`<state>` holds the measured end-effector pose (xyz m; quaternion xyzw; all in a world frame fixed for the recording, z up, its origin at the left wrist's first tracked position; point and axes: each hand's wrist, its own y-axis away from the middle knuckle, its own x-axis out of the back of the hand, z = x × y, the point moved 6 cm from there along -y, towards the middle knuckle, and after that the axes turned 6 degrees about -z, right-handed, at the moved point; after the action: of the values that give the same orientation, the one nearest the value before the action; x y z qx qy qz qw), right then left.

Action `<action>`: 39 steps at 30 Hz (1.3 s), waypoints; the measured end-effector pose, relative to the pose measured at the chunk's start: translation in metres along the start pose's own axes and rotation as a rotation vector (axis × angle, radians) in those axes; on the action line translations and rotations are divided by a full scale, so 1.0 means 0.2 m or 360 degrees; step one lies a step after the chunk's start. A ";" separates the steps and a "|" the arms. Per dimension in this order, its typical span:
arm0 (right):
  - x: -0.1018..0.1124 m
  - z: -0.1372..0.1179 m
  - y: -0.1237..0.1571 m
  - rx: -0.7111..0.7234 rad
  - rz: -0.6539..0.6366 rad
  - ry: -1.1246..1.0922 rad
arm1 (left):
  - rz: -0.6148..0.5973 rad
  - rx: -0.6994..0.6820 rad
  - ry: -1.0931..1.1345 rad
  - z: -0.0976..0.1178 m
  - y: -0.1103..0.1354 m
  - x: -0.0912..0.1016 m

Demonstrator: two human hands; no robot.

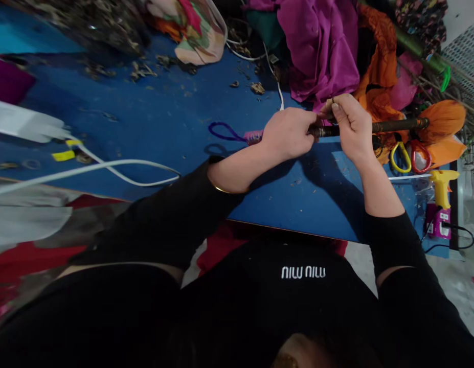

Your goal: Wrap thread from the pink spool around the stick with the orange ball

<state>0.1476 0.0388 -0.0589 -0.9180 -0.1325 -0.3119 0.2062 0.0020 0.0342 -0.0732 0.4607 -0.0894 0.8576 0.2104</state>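
Observation:
A dark brown stick (398, 125) lies level above the blue table. Its right end carries an orange cloth bundle (443, 121). At the left end, a pink wrapping (253, 137) and a dark blue cord loop (226, 131) stick out past my wrist. My left hand (289, 132) is closed around the stick. My right hand (354, 125) is closed beside it, thumb and fingers pinching a thin brownish strip (329, 104) just above the stick. Where the fingertips of both hands come close, the strip's lower part is hidden.
Purple cloth (321, 46) and orange cloth (378, 61) lie behind my hands. At right are yellow-handled scissors (401, 157), red scissor handles (421, 156) and a yellow glue gun (444, 186). A white cable (137, 162) crosses the blue table (175, 107) at left; dried plants (102, 30) lie at the back.

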 end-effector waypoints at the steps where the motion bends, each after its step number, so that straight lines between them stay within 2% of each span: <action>1: 0.00 0.01 0.00 -0.0003 0.0005 -0.0021 | -0.0005 0.0010 -0.0050 0.01 0.00 0.00; 10: 0.02 0.07 -0.01 -0.0100 -0.0014 0.0133 | 0.0056 -0.0087 -0.0274 0.07 0.06 -0.01; 14: 0.02 0.06 0.00 -0.0107 -0.0012 0.0143 | 0.0021 -0.0125 -0.0222 0.08 0.06 -0.01; 19: 0.01 0.06 -0.01 -0.0132 0.0028 -0.0025 | 0.0026 -0.0076 -0.0034 0.06 0.06 0.00; 22: 0.07 0.10 -0.03 -0.0235 0.0108 -0.0219 | 0.0088 -0.0036 0.0125 0.01 0.04 0.01; 24: 0.17 0.14 -0.03 -0.0301 0.0167 -0.0371 | 0.0131 -0.0024 0.0208 -0.02 0.03 0.04; 26: 0.31 0.17 -0.02 -0.0314 0.0190 -0.0516 | 0.0150 -0.0007 0.0263 -0.06 0.01 0.07; 28: 0.49 0.21 0.02 -0.0315 0.0187 -0.0622 | 0.0156 0.0045 0.0276 -0.09 0.00 0.12; 31: 0.77 0.30 0.11 -0.0273 0.0275 -0.0594 | 0.0177 0.0147 0.0173 -0.13 -0.01 0.20; 33: 0.96 0.40 0.19 -0.0269 0.0532 -0.0527 | 0.0201 0.0160 0.0124 -0.15 -0.02 0.24; 35: 1.11 0.53 0.28 -0.0302 0.0962 -0.0446 | 0.0220 0.0116 0.0156 -0.17 -0.02 0.28; 37: 1.21 0.63 0.36 -0.0326 0.1370 -0.0322 | 0.0210 0.0084 0.0195 -0.20 -0.01 0.31; 39: 1.26 0.70 0.42 -0.0339 0.1641 -0.0230 | 0.0158 0.0058 0.0226 -0.22 -0.01 0.33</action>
<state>0.4455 0.0589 -0.0276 -0.8989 0.3546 -0.1177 0.2288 -0.0615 0.0692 -0.0433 0.3973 -0.0813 0.8991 0.1650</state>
